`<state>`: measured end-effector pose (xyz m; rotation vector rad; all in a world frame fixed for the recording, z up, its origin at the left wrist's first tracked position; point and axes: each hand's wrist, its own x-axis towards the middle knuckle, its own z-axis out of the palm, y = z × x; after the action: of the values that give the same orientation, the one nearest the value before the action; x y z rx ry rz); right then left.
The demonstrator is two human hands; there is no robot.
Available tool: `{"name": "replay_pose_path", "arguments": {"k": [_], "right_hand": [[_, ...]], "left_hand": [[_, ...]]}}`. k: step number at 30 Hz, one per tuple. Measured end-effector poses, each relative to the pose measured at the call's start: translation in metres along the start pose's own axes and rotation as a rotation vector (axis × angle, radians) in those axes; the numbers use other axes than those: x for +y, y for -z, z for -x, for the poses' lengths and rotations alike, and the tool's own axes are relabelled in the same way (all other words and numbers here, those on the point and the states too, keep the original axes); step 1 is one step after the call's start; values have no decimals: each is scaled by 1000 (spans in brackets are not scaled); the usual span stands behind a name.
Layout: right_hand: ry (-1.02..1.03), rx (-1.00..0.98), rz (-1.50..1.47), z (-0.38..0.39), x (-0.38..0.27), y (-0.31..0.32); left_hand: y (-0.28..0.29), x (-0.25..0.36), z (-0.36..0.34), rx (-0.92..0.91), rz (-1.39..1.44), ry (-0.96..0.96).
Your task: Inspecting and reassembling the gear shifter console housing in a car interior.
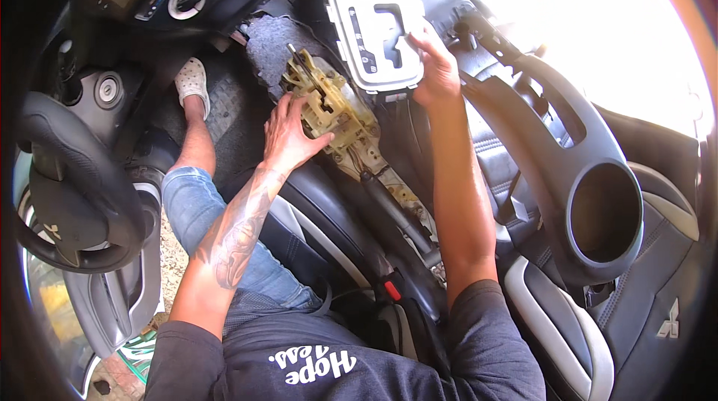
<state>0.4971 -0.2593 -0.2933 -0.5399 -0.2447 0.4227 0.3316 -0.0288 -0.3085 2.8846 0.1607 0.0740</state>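
Note:
My right hand [437, 68] grips the right edge of a gear shift bezel [348, 38], a light grey frame with a dark stepped slot. I hold it up, tilted, above the passenger side of the bare centre tunnel. Below it and to the left sits the yellowish plastic gear shifter mechanism [329, 105], with a thin metal rod standing up from it. My left hand [290, 132] lies against the near left side of that mechanism, thumb and fingers spread apart. The fingertips are partly hidden behind its edge.
A grey centre console cover [538, 117] with a round cup holder lies across the passenger seat [651, 304]. The steering wheel [82, 184] is at the left, the dashboard knob [187, 1] at the far left. A handbrake lever [400, 214] and red seat-belt buckle [392, 290] lie nearer me.

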Motion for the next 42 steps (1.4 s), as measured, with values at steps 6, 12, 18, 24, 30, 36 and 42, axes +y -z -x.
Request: {"name": "replay_pose_path", "arguments": {"k": [6, 12, 18, 24, 30, 36, 42], "right_hand": [[-74, -88, 93, -2, 16, -18], [-237, -79, 120, -16, 63, -50], [-301, -154, 111, -29, 72, -72], [-316, -203, 181, -17, 69, -71], [-443, -215, 80, -27, 72, -53], [-481, -276, 109, -37, 72, -54], [-509, -349, 41, -33, 74, -32]], "left_hand": [[41, -24, -25, 230, 1130, 257], [79, -18, -73, -50, 1836, 441], [93, -27, -69, -23, 1919, 416], [91, -29, -58, -41, 1863, 358], [80, -26, -64, -5, 1840, 305], [76, -36, -61, -29, 1859, 385], [81, -27, -55, 19, 1791, 359]]}}
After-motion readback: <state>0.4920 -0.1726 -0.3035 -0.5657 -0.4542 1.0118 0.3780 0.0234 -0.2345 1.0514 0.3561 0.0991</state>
